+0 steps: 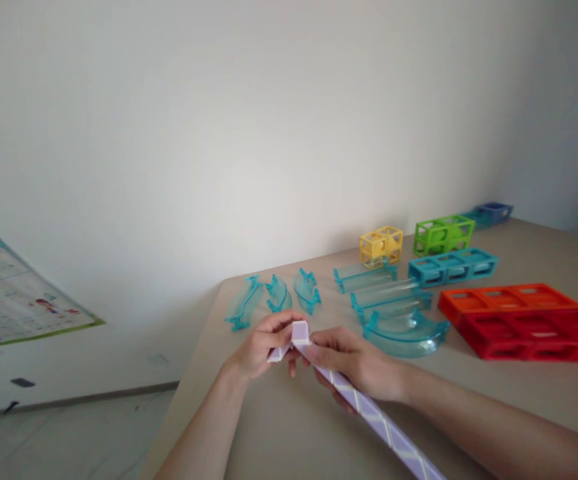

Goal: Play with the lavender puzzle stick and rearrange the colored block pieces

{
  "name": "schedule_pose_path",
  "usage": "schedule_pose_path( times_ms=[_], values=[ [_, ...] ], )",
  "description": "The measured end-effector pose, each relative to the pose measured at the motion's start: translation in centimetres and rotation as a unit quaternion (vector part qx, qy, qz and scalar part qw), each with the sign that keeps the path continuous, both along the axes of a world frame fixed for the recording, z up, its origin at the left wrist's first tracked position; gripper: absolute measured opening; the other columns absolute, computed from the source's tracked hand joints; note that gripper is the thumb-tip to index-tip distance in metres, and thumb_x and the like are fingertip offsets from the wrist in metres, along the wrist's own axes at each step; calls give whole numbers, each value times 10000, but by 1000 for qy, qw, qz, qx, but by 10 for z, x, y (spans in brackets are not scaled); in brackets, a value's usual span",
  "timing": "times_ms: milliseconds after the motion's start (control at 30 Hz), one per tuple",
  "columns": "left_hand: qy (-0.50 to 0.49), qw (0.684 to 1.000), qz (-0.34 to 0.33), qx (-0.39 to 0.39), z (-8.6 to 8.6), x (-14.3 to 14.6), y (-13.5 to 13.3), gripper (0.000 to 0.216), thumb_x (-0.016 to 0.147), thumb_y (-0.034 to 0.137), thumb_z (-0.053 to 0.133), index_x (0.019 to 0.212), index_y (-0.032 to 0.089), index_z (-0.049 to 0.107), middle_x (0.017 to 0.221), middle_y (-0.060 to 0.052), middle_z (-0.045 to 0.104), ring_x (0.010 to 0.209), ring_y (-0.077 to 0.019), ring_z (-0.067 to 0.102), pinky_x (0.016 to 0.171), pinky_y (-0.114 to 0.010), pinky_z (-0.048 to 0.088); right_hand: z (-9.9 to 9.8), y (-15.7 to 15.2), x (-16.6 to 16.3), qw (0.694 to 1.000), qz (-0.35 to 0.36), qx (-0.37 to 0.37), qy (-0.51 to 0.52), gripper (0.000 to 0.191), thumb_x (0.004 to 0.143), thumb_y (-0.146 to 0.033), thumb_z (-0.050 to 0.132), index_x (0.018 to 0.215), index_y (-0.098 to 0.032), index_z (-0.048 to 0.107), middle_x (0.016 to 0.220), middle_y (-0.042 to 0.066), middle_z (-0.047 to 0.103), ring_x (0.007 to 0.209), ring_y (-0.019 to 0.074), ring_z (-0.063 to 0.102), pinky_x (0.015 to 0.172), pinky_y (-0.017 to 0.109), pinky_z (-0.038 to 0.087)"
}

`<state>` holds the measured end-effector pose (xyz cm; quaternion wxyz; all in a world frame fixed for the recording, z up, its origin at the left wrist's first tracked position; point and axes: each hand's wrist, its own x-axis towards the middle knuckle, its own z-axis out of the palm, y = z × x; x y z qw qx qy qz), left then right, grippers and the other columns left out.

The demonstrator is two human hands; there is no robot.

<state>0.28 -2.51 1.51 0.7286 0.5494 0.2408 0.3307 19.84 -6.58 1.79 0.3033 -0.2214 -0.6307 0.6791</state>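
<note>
A long lavender snake puzzle (369, 409), with pale lines dividing it into triangular segments, is held above the table. Its far end is bent into a short hook, while the straight part slants down to the bottom edge of the picture. My left hand (260, 347) has its fingers closed on the bent end. Around the straight length, just beside the bend, my right hand (351, 363) is closed with the thumb on top. Some fingertips of both hands are hidden behind the puzzle.
On the table (273, 437), curved clear-teal track pieces (281, 293) lie beyond my hands, with straight track pieces (383, 291) to their right. Farther right are a red block frame (521, 328), a blue frame (453, 267), green cubes (443, 235) and yellow cubes (381, 246). A wall stands behind.
</note>
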Motion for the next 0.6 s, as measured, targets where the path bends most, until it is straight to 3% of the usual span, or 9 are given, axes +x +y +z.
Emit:
schedule_pose_path(
  times_ms=[167,367,600],
  values=[
    [-7,999,-9,50,4,5,-6,233,748,342,690,879,151,665,896,-59,551,594,-127,598,462,-227,526,0,-7,-2,999,1,-27,33,428,859,-559,529,850,-133,572,546,-54,476,363,50,422,325,150,339],
    [-42,998,15,33,0,10,-9,209,711,291,719,868,159,680,982,-66,579,545,-77,567,436,-175,439,-1,-4,-5,988,62,-104,101,399,873,-524,514,868,-130,577,535,-45,510,328,66,463,308,156,376],
    [-59,998,8,13,1,12,-7,388,663,385,769,952,145,668,650,-15,604,445,-76,512,449,-174,354,-5,5,-2,974,100,-144,143,497,880,-579,454,914,-101,584,618,52,644,413,128,599,404,212,474]
  ],
)
